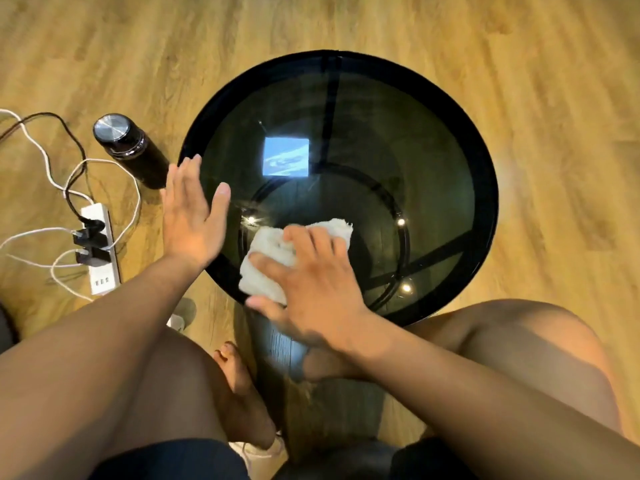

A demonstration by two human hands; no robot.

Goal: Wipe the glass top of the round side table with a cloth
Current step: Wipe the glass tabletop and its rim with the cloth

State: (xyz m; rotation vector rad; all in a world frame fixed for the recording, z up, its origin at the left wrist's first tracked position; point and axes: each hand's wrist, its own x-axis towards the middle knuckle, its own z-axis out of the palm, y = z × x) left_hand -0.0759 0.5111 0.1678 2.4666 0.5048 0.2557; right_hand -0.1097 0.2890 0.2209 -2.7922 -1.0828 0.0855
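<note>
A round side table (485, 188) with a dark glass top and black rim stands in front of my knees. A folded white cloth (266, 265) lies on the near left part of the glass. My right hand (311, 282) presses flat on the cloth with fingers spread over it. My left hand (190, 216) hovers open, fingers together, over the table's left rim, holding nothing. Ceiling lights and a bright square reflect in the glass.
A black bottle (128, 147) with a metal lid stands on the wooden floor left of the table. Further left lies a white power strip (98, 244) with plugs and several white and black cables. My bare knees and feet are below the table's near edge.
</note>
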